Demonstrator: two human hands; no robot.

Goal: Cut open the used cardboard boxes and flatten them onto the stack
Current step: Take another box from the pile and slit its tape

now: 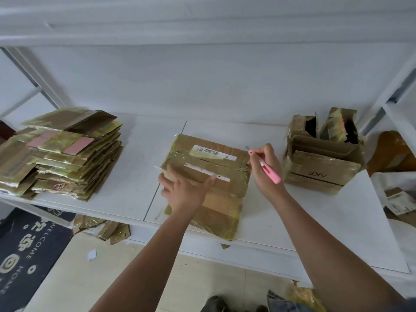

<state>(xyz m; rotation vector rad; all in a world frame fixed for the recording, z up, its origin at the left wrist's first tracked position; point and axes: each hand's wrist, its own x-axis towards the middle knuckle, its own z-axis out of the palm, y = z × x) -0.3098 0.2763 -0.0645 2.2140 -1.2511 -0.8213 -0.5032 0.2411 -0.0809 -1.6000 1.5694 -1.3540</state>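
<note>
A flattened cardboard box (209, 183), wrapped in tape, lay in the middle of a white table (315, 221). The left hand (183, 190) pressed it down with fingers spread flat, while the right hand (265, 170) gripped a pink box cutter (269, 168) at the box's right edge. A stack of flattened boxes (60, 152) sat well to the left, and open boxes (324, 152) stood to the right.

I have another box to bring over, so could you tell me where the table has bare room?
Bare white table lies between the flattened stack and the taped box, and along the front right edge below the AKF box. The right rear is crowded.
</note>
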